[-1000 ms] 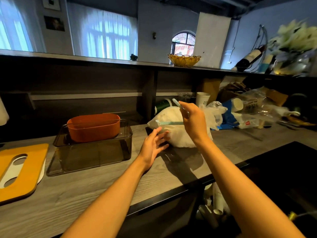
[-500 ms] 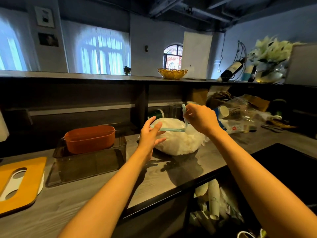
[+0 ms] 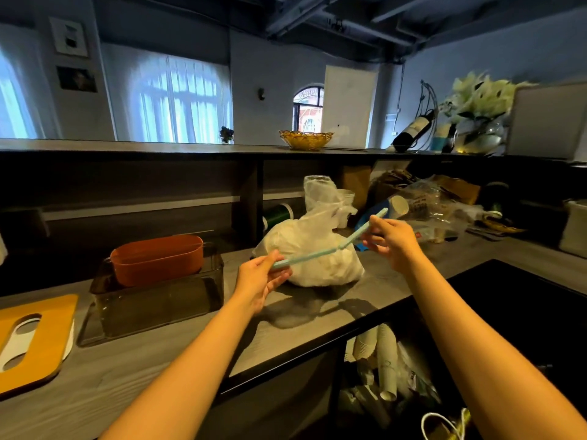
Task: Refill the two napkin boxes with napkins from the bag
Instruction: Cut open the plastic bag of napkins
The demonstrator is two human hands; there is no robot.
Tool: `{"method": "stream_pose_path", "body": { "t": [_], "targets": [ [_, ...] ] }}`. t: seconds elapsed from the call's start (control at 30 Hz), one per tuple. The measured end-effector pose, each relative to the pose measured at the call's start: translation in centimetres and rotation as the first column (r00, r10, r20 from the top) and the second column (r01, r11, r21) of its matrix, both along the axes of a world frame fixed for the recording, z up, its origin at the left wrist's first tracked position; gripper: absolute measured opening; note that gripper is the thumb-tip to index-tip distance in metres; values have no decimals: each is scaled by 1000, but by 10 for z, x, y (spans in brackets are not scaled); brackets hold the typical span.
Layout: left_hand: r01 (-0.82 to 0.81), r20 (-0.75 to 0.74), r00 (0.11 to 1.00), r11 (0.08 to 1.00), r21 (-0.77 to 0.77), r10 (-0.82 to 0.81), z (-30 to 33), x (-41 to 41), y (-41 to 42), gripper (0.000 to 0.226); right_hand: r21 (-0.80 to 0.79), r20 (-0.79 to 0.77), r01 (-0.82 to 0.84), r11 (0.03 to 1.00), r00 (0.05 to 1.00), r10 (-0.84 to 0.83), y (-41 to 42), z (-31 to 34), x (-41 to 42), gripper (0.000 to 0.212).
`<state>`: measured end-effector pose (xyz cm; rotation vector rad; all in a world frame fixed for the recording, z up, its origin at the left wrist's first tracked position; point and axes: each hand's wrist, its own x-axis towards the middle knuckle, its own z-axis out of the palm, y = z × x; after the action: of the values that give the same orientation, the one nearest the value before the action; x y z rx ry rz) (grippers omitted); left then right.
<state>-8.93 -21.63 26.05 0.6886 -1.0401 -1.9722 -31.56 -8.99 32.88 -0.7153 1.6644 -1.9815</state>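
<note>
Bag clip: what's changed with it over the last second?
The clip has come off the bag and swung open. The left hand, flat by the bag before, now holds one end; the right hand holds the other. The bag's neck stands loose. The boxes stayed put.

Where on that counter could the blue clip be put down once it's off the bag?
Bare counter lies in front of the dark box, between the yellow board and the bag. Right of the bag, cups and wrappers crowd the back.
</note>
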Motion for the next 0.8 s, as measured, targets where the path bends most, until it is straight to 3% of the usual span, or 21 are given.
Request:
{"method": "stream_pose_path", "body": {
  "t": [0.13,0.3,0.43,0.6,0.8],
  "targets": [
    [-49,-55,997,998,-40,47,-5,10,21,21,-111,20,85,990,996,-83,6,-20,29,18],
    [-65,-223,973,997,-41,54,2,31,36,11,-266,-190,126,956,965,-181,15,-30,81,16],
    [-40,-165,986,983,-180,9,5,47,50,16,-204,-450,-17,979,890,-79,19,-39,125,20],
    [5,-113,993,977,-211,-30,9,68,60,23,-76,-489,-218,973,858,154,14,-54,170,18],
    [-27,-9,1000,979,-202,25,7,95,60,24,51,-533,-283,958,803,265,11,-68,191,17]
  ]
}}
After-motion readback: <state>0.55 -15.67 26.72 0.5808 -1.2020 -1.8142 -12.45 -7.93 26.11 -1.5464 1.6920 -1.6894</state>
